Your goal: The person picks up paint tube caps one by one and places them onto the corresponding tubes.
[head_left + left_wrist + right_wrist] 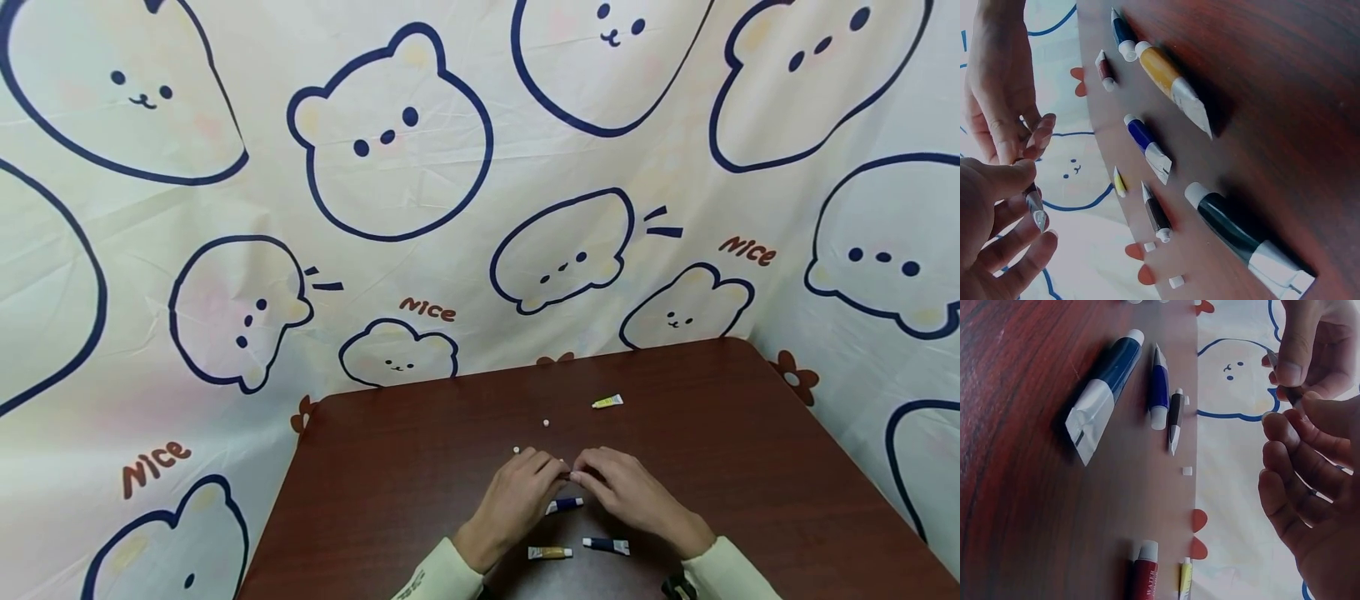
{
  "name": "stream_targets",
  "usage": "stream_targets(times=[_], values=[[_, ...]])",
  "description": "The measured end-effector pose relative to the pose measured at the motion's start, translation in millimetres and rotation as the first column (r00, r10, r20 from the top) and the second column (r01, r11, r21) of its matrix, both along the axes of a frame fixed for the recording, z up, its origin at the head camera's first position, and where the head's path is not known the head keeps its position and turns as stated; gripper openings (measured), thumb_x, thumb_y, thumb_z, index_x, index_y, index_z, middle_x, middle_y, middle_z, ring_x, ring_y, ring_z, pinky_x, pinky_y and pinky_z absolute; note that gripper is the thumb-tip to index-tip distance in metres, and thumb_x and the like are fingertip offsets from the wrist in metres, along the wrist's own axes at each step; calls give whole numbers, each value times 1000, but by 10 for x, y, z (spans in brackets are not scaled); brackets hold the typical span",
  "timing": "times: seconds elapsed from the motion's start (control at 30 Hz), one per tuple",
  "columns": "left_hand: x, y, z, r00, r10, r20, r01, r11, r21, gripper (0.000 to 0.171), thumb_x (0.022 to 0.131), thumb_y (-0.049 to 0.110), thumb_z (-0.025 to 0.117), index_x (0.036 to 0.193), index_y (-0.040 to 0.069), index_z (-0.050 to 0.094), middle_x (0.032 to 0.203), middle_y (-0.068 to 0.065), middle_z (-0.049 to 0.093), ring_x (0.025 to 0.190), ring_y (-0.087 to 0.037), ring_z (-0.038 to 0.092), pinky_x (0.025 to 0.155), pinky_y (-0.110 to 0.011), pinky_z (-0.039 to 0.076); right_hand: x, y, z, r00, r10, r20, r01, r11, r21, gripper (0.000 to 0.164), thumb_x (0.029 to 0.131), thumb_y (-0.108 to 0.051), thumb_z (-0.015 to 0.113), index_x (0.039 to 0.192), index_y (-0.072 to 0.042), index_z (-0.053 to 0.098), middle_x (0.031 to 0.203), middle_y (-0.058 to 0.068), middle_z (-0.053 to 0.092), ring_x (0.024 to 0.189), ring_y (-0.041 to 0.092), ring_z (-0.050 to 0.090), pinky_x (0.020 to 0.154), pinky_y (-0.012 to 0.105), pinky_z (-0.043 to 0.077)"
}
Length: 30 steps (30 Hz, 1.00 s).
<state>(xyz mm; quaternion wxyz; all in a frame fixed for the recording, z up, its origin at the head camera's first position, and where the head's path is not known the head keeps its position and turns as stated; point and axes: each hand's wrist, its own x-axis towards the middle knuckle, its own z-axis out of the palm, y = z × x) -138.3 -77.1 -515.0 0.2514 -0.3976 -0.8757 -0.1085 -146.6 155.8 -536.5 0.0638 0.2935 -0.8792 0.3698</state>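
Note:
Above the table, my two hands meet at one small dark paint tube point(1034, 203) with a silver crimped tail. My left hand point(517, 498) pinches it between thumb and fingers near the tail. The thumb and fingertips of my right hand point(637, 497) pinch its other end, hiding the cap end. Just below the hands lies a blue paint tube point(565, 505). Nearer to me are an ochre tube point(550, 552) and a dark blue-green tube point(606, 546). In the left wrist view, a blackish tube point(1156, 215) also lies on the table.
Beyond the hands, a yellow tube point(607, 402) lies on the brown table point(360, 500). Small white pieces, one point(546, 422) farther back and another point(516, 450) by the left hand, lie there too. A red tube point(1146, 575) shows in the right wrist view. A printed cloth point(465, 275) hangs behind.

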Motion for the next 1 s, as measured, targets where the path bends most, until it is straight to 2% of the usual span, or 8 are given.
stream_targets(times=[0.2,0.43,0.73,1.0], values=[[-13,-21,-31,1000,11,19,-11,1000,12,12,102,24,80,112,20,76,105,10,76,90,-5,66,78,-21,55,-31,-7,-6,1000,-9,24,9,1000,-20,9,108,-35,70,108,-26,73,99,-17,69,85,-5,60,71,23,56],[-38,-75,-27,998,31,48,-32,999,23,12,103,23,79,114,20,76,106,10,76,91,-6,66,83,-22,57,-68,26,-2,999,-27,-23,26,1000,-13,10,104,-30,76,109,-22,74,100,-17,69,88,-5,62,74,24,58],[-88,-230,-46,997,77,10,-77,996,40,16,97,21,85,110,21,76,102,11,75,88,-7,64,76,-22,55,-134,88,-42,997,-56,-44,57,998,10,9,105,-32,75,108,-24,74,100,-18,68,88,-4,60,74,24,57],[-142,-364,-137,995,97,-8,-96,993,62,20,92,18,90,106,19,76,98,9,75,85,-9,64,74,-23,56,-214,143,-35,992,-120,-34,122,991,53,13,106,-37,74,107,-24,74,101,-18,69,89,-2,59,76,26,56]])
